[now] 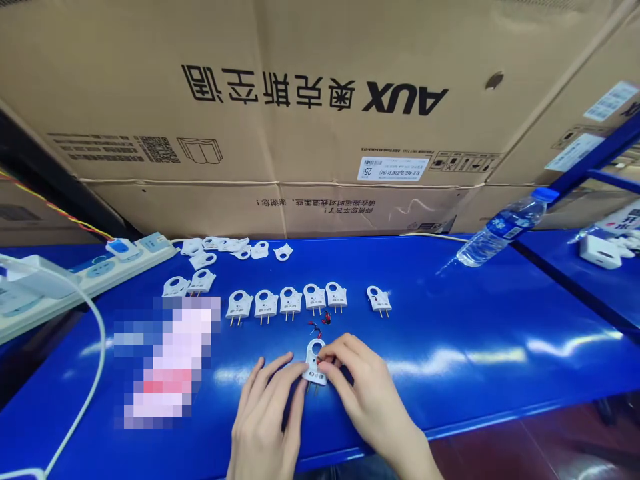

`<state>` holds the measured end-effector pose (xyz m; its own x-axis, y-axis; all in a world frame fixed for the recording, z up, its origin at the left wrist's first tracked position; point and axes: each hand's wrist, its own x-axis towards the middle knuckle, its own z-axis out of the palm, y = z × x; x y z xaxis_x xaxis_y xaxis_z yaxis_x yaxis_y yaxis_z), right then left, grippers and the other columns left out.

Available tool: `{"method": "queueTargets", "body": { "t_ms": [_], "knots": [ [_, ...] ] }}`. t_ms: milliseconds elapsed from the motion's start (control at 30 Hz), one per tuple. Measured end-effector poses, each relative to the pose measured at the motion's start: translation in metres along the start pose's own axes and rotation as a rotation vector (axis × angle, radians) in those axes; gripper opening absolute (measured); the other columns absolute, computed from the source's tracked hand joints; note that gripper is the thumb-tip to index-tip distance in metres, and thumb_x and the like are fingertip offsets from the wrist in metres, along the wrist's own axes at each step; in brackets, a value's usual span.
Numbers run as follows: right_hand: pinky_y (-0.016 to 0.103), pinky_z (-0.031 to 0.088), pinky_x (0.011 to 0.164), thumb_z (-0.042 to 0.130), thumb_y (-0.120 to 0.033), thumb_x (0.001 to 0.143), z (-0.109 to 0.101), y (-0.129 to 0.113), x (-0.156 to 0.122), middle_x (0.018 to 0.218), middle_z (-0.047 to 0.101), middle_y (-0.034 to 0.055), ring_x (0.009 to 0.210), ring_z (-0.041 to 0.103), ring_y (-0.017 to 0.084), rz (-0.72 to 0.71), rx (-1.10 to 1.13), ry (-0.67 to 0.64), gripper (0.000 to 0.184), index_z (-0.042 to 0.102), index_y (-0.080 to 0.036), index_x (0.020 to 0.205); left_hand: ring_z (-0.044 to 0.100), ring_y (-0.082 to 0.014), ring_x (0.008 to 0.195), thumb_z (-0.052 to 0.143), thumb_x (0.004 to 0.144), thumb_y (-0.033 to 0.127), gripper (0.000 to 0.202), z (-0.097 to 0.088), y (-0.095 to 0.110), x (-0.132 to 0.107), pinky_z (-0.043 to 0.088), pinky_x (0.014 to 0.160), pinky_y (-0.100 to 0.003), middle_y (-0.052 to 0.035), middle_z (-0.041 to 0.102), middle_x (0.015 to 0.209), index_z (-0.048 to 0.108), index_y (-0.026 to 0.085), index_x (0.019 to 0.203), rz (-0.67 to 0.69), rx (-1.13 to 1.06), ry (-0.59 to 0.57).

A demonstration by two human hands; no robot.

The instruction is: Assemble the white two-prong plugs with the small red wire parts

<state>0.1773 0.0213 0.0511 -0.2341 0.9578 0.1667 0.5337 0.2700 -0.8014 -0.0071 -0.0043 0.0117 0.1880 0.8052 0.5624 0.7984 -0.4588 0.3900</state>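
Both my hands meet over a white plug body (315, 363) with a ring hole at its top, held just above the blue table (475, 320). My left hand (265, 413) pinches its lower left edge with fingers closed on it. My right hand (363, 387) grips its right side with thumb and forefinger. Small red and blue wire bits (320, 323) lie just beyond the plug. A row of several white plugs with prongs (290, 301) stands further back, and one more plug (379, 300) lies apart to the right.
Loose white plug shells (235, 248) lie at the back left near a white power strip (100, 270) with a cable. A water bottle (503, 229) lies at the back right. Large cardboard boxes (310, 113) wall the rear. A blurred patch covers the left table.
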Motion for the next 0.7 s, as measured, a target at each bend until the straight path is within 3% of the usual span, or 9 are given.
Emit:
{"method": "queueTargets", "body": {
  "t_ms": [433,700],
  "knots": [
    [0.03,0.054,0.079,0.06,-0.017,0.102,-0.002,-0.006,0.007,0.098,0.067,0.0015,0.091,0.067,0.019,0.06,-0.078,-0.052,0.013,0.069,-0.025,0.098,0.071,-0.0195,0.113,0.059,0.099,0.017,0.025,0.0,-0.003,0.0,0.045,0.115,-0.041,-0.0003,0.079,0.11,0.062,0.025,0.122,0.045,0.012,-0.025],
    [0.032,0.053,0.08,0.059,-0.019,0.102,-0.01,-0.009,0.016,0.102,0.065,0.0029,0.09,0.065,0.019,0.074,-0.067,-0.152,0.012,0.071,-0.023,0.099,0.069,-0.0203,0.116,0.056,0.102,0.023,0.031,0.001,0.002,-0.002,0.044,0.117,-0.045,-0.0028,0.077,0.121,0.059,0.025,0.133,-0.052,-0.025,-0.036]
  ]
}}
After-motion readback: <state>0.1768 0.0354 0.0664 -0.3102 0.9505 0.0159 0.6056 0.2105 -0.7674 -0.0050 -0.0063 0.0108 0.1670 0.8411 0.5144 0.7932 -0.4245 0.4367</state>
